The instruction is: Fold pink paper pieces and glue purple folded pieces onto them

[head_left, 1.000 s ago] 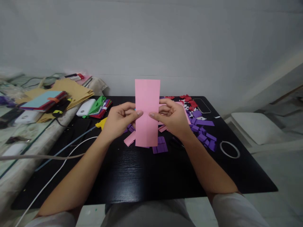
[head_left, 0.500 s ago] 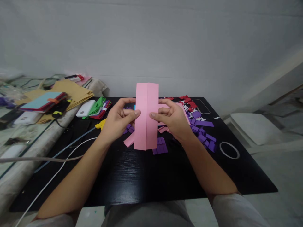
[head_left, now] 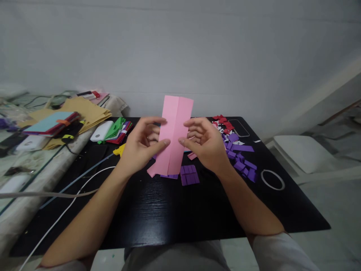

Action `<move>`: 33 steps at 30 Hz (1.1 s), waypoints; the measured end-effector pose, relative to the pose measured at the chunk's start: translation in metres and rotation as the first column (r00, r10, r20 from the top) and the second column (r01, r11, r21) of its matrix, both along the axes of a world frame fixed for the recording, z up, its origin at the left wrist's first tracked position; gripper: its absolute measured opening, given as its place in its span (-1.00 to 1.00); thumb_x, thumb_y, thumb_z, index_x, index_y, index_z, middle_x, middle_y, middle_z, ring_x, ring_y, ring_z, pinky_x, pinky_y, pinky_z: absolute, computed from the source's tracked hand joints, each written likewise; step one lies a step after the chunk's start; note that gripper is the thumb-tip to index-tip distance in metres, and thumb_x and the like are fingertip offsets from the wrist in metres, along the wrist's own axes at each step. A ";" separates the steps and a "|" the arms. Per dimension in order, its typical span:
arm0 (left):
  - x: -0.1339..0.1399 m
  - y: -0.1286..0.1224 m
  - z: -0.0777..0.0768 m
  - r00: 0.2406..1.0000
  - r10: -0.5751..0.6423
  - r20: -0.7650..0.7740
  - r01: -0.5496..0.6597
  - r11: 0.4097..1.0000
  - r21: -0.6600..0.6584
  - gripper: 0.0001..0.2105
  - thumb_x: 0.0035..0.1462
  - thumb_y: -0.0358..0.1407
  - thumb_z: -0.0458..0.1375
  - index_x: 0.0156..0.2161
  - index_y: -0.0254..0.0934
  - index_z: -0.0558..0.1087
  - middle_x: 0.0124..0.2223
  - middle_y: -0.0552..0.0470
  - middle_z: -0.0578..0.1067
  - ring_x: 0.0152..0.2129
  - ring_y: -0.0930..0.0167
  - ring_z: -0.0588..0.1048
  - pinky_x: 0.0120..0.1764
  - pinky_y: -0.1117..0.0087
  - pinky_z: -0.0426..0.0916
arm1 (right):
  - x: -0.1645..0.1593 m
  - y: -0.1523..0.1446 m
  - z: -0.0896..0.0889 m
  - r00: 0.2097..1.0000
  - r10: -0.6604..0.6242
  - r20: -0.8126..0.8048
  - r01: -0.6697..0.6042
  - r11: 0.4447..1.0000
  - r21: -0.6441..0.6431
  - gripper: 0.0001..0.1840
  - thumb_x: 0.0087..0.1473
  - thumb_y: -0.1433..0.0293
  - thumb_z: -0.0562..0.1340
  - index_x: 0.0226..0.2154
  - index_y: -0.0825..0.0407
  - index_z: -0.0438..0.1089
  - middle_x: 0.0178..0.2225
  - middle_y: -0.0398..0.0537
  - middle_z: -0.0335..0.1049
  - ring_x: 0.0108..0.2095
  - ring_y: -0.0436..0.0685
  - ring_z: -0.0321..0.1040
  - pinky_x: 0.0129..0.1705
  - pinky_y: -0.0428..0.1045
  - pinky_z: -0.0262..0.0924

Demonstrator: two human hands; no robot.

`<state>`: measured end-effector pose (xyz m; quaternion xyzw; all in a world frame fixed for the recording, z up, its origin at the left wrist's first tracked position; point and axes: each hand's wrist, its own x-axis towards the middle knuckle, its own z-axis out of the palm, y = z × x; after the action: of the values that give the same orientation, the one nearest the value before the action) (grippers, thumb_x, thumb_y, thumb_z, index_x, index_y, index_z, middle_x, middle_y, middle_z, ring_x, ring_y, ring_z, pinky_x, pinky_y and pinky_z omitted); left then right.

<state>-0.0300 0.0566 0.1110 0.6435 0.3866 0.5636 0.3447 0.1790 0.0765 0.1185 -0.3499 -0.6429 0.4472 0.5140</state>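
A tall strip of pink paper (head_left: 175,128) with a lengthwise crease is held up over the black table (head_left: 152,218), its top leaning right. My left hand (head_left: 141,145) grips its left edge, thumb in front and fingers partly behind. At the right edge, my right hand (head_left: 207,145) holds it between a bent thumb and curled fingers. Beneath the strip, folded purple paper (head_left: 189,175) and a small pink paper piece (head_left: 151,171) lie on the table.
Purple paper pieces (head_left: 239,160) and red paper pieces (head_left: 224,121) are scattered at the right, near a white ring (head_left: 272,179). At the left lie a yellow glue gun (head_left: 119,150), green paper (head_left: 116,128), a white cable (head_left: 66,209) and brown envelopes (head_left: 87,111). A white stool (head_left: 301,150) stands beyond.
The pink strip has tilted, its top going right and its bottom left. My right hand's fingers have shifted along its edge, and more of the purple paper below shows.
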 end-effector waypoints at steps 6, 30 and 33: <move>-0.005 -0.001 -0.003 0.992 -0.025 -0.126 0.029 0.999 0.028 -0.43 0.03 -0.26 0.48 0.18 -0.05 0.50 0.12 -0.06 0.53 -0.06 0.28 0.54 -0.11 0.30 0.53 | 0.001 0.001 -0.003 0.996 0.077 0.039 -0.078 0.997 0.001 -0.44 -0.05 0.33 0.50 0.04 -0.05 0.47 -0.26 -0.11 0.37 -0.34 0.05 0.29 -0.28 0.02 0.38; -0.003 -0.005 0.012 0.984 0.142 -0.109 -0.149 0.987 -0.057 -0.76 0.18 -0.13 0.35 -0.37 -0.25 0.55 -0.44 0.09 0.48 -0.49 0.43 0.42 -0.42 0.42 0.32 | 0.004 0.007 -0.003 0.989 0.148 0.022 -0.148 0.989 -0.025 -0.45 0.04 0.20 0.51 0.03 -0.04 0.40 -0.16 -0.04 0.57 -0.15 0.18 0.54 -0.03 0.15 0.47; -0.007 -0.004 0.013 0.994 0.057 -0.097 -0.064 0.995 -0.070 -0.73 0.14 -0.15 0.40 -0.12 -0.23 0.58 -0.23 0.02 0.60 -0.31 0.37 0.53 -0.27 0.40 0.44 | 0.004 0.007 -0.004 0.998 0.063 0.020 -0.063 0.998 0.028 -0.60 0.03 0.19 0.51 -0.12 -0.02 0.49 -0.22 -0.07 0.56 -0.20 0.14 0.52 -0.12 0.08 0.46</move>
<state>-0.0371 0.0528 0.1238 0.6445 0.4423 0.5280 0.3319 0.1830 0.0832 0.1143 -0.3265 -0.6647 0.4507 0.4984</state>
